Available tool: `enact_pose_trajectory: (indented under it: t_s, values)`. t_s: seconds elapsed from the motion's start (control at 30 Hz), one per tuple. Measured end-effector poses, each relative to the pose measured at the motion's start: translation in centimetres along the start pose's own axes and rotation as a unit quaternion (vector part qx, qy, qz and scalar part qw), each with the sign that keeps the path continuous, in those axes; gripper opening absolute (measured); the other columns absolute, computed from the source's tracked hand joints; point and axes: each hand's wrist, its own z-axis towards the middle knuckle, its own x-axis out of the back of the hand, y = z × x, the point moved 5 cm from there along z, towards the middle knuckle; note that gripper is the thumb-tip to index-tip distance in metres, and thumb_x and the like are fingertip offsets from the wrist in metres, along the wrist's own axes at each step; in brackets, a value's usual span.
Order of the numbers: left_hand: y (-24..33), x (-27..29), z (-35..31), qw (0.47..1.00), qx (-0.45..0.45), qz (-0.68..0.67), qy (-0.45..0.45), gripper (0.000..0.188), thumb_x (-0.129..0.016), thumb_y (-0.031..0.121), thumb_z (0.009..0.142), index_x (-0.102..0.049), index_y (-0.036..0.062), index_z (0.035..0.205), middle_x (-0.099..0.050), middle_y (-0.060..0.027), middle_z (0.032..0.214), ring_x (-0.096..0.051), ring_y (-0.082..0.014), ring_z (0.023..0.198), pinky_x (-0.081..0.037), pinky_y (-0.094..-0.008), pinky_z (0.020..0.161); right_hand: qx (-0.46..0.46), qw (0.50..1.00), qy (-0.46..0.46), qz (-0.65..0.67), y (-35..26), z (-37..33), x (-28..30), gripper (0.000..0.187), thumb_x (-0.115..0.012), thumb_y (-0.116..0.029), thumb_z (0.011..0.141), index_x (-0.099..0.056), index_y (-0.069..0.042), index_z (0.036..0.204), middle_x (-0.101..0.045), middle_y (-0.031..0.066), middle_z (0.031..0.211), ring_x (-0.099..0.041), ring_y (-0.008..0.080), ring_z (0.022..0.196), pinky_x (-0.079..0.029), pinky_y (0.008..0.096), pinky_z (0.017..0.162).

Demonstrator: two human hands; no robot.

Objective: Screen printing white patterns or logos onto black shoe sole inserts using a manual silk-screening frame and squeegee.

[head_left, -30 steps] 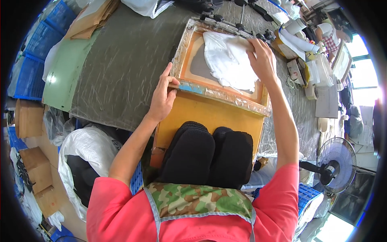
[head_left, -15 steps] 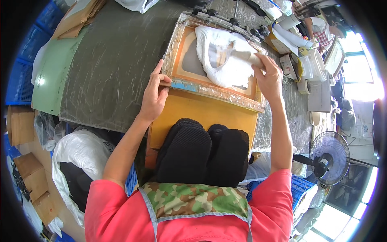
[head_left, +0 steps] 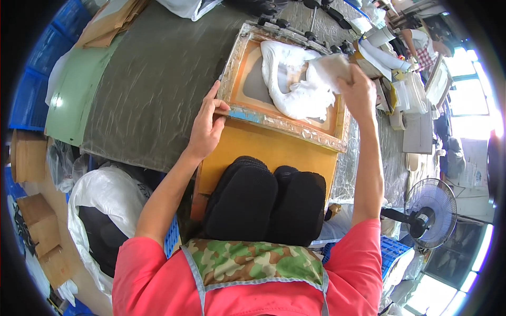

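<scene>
A screen printing frame [head_left: 287, 126] lies tilted before me, its worn rim smeared with white and patched with blue tape. Thick white ink [head_left: 300, 105] makes a curved mound on the mesh, with a grey area of mesh bare at its left. My left hand [head_left: 206, 125] grips the frame's near left corner, thumb and fingers closed round its edge. Over the right side, my right hand [head_left: 361, 95] is closed on an ink-coated squeegee [head_left: 331, 69], which is blurred by motion. Under the frame's near edge shows a yellow-orange board [head_left: 263, 145].
Two stacks of black rounded fabric pieces [head_left: 245, 203] sit on the board close to me. The frame's far side meets black hinge clamps [head_left: 300, 32]. A white sack [head_left: 108, 195] stands lower left, a fan [head_left: 429, 213] lower right. Another person [head_left: 424, 50] is at far right.
My right hand has moved up and to the right with the squeegee. The ink mound has changed shape, its middle more open. My left hand keeps its hold on the corner.
</scene>
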Motion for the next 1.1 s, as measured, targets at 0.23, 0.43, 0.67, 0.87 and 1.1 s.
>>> enact_pose_trajectory:
  t_s: [0.23,0.43,0.67,0.87,1.1]
  values:
    - [-0.3,-0.4,-0.1,1.0,0.017,-0.017,-0.003,0.028,-0.045,-0.013,0.078,-0.049,0.002,0.101,-0.028,-0.0148,0.153,-0.055,-0.0157,0.097,-0.046,-0.0297,0.088,0.045,0.989,-0.107,-0.095,1.9,0.9,-2.6,0.023,-0.058,-0.02,0.076,-0.054,-0.001,0.089,-0.062,0.0193,0.093,-0.059,0.0391,0.09,-0.046,0.0454,0.078]
    - [-0.4,0.0,-0.2,1.0,0.015,-0.02,0.005,0.028,-0.045,-0.013,0.078,-0.049,0.0018,0.101,-0.027,-0.0161,0.153,-0.055,-0.0163,0.097,-0.046,-0.0298,0.088,-0.005,0.992,0.003,-0.129,1.9,2.0,-0.5,0.026,-0.061,-0.022,0.076,-0.054,-0.001,0.09,-0.062,0.0204,0.092,-0.06,0.0402,0.088,-0.046,0.0479,0.076]
    - [0.1,0.0,-0.1,1.0,-0.004,-0.018,-0.001,0.032,-0.044,-0.015,0.077,-0.048,0.0008,0.104,-0.029,-0.0169,0.15,-0.056,-0.02,0.097,-0.048,-0.0316,0.085,-0.007,0.979,0.005,-0.206,1.2,2.6,-1.8,0.023,-0.058,-0.018,0.078,-0.057,-0.001,0.094,-0.063,0.0175,0.101,-0.062,0.0372,0.091,-0.049,0.0477,0.079]
    - [0.0,0.0,-0.1,1.0,0.008,-0.029,0.006,0.029,-0.045,-0.014,0.076,-0.049,0.0021,0.101,-0.028,-0.0148,0.153,-0.055,-0.0172,0.098,-0.046,-0.0301,0.088,0.031,0.969,0.012,-0.246,0.6,3.2,-3.9,0.021,-0.06,-0.013,0.078,-0.059,-0.002,0.096,-0.064,0.0149,0.1,-0.062,0.0338,0.095,-0.05,0.0469,0.079]
    - [-0.2,0.1,-0.1,0.999,0.019,-0.029,0.005,0.029,-0.045,-0.014,0.076,-0.049,0.0017,0.1,-0.028,-0.015,0.152,-0.055,-0.0169,0.098,-0.046,-0.03,0.089,0.053,0.968,0.029,-0.242,0.8,2.9,-5.2,0.021,-0.06,-0.011,0.078,-0.059,-0.003,0.098,-0.063,0.0132,0.1,-0.061,0.0318,0.096,-0.049,0.0461,0.08]
